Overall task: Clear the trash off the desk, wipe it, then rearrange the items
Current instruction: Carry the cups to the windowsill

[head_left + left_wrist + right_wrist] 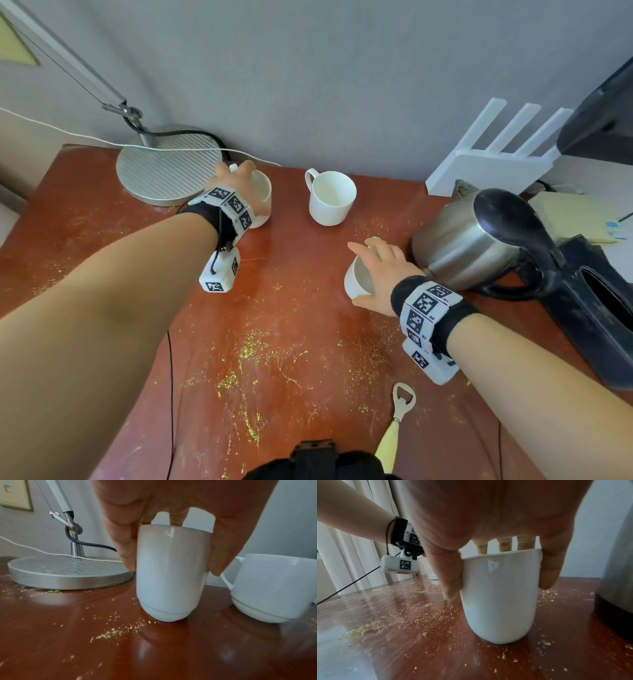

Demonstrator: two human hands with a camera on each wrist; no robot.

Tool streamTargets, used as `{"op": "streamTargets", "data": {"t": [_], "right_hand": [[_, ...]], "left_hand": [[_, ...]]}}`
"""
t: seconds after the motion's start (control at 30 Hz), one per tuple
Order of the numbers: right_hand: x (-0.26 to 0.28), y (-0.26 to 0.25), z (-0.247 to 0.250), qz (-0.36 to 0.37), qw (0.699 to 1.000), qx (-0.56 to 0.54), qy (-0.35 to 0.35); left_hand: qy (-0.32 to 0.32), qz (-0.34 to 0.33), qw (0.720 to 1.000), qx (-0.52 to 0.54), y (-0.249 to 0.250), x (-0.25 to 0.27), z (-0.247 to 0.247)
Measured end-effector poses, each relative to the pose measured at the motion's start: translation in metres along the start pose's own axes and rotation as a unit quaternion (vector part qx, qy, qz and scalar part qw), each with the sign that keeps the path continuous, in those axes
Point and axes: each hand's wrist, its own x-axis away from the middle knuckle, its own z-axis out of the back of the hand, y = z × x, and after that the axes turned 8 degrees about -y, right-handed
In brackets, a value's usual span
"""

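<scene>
Gripping one white mug (262,195) from above in my left hand (236,178) near the desk's (291,342) back edge, my right hand (380,270) clasps another mug (358,281) mid-desk, likely clearing space to wipe crumbs (253,346).

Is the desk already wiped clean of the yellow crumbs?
No, yellow crumbs lie scattered over the red-brown desk in the head view, around the bottle opener.

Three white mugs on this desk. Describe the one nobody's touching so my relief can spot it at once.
Start at the round silver lamp base at the back left of the red-brown desk. Just to its right the left hand grips a mug; the free mug is next along the wall, handle towards that hand. It alone stands uncovered; the right hand holds the third mug by the steel kettle.
</scene>
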Motion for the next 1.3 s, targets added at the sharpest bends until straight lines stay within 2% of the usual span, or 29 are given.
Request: {"op": "streamTargets", "data": {"t": [0.1, 0.3, 0.57, 0.8, 1.03, 1.3], "right_hand": [[0.002, 0.001, -0.001, 0.001, 1.000, -0.010, 0.006], [0.025, -0.001, 0.005, 0.004, 0.999, -0.037, 0.039], [0.110, -0.012, 0.013, 0.055, 0.991, -0.024, 0.122], [0.192, -0.041, -0.019, 0.129, 0.978, -0.013, 0.162], [0.244, -0.117, -0.047, 0.223, 0.962, 0.035, 0.151], [0.280, -0.260, -0.066, 0.328, 0.929, 0.084, 0.149]], "left_hand": [[-0.028, 0.000, 0.999, -0.025, -0.002, 0.018, -0.003], [-0.027, -0.024, 0.999, -0.023, -0.009, 0.071, 0.000], [0.048, -0.017, 0.999, 0.018, -0.023, 0.179, 0.013], [0.110, 0.019, 0.990, 0.082, -0.055, 0.294, -0.013], [0.147, 0.082, 0.979, 0.114, -0.131, 0.395, -0.029], [0.206, 0.148, 0.952, 0.169, -0.256, 0.492, -0.022]]}}
